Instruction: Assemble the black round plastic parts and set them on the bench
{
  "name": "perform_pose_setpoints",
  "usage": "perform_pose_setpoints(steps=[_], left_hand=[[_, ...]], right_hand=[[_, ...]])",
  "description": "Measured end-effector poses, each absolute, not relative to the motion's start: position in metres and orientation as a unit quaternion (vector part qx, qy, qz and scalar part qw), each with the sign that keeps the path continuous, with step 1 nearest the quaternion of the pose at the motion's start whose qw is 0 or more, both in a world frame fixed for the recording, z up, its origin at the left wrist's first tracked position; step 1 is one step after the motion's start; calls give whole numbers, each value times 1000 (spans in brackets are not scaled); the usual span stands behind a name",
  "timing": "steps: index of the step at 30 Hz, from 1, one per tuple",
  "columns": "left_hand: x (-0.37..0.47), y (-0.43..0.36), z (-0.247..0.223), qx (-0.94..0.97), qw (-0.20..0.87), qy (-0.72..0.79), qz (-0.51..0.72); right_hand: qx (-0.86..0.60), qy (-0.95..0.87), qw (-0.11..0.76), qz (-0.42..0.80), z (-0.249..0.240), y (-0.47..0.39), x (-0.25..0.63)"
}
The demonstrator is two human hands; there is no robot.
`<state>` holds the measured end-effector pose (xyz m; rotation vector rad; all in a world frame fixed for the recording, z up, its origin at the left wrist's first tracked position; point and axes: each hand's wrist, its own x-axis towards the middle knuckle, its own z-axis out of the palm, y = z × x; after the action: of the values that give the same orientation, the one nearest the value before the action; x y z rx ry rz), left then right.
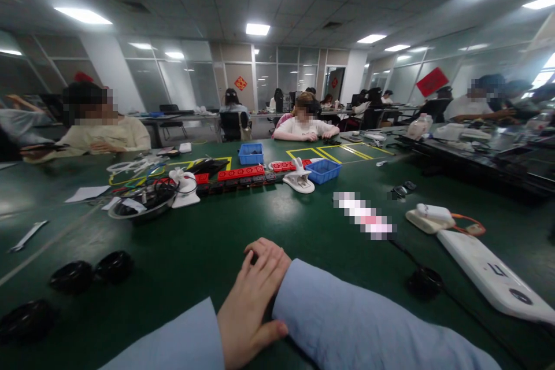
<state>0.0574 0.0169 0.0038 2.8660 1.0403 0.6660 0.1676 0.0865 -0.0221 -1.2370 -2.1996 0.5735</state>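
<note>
Near the front of the green table (pixel 208 260), my left hand (pixel 247 312) lies across my right hand (pixel 260 244). The left fingers are stretched out over the back of the right hand, and the left thumb stands apart, near the right sleeve (pixel 321 295). Most of the right hand is covered, so its fingers are hardly visible. No object shows in or under either hand. To the right lie a blurred-out pale item (pixel 364 217) with a black cable and a round black piece (pixel 424 282) on the cable.
At left are several black round pieces (pixel 71 276), a wrench (pixel 28 236) and a metal bowl (pixel 143 214) of cables. Red-and-black blocks (pixel 240 173), a white clip stand (pixel 299 179) and blue bins (pixel 324 171) sit ahead. A white device (pixel 489 269) lies right. People sit around.
</note>
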Motion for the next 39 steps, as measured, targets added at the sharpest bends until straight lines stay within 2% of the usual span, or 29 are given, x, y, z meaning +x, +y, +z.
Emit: perform_pose_setpoints(steps=[4, 11, 16, 31, 39], left_hand=[[63, 21, 2, 918, 52, 335, 207], [53, 18, 3, 855, 129, 361, 349], [54, 20, -1, 832, 153, 370, 383], [56, 17, 6, 885, 123, 334, 301], [53, 17, 3, 873, 105, 326, 347]], right_hand=[[-485, -793, 289, 228, -25, 87, 166], [-440, -811, 285, 260, -11, 82, 174], [-439, -802, 307, 262, -7, 78, 174], [-466, -764, 351, 275, -17, 89, 175], [-446, -780, 379, 223, -10, 75, 176]])
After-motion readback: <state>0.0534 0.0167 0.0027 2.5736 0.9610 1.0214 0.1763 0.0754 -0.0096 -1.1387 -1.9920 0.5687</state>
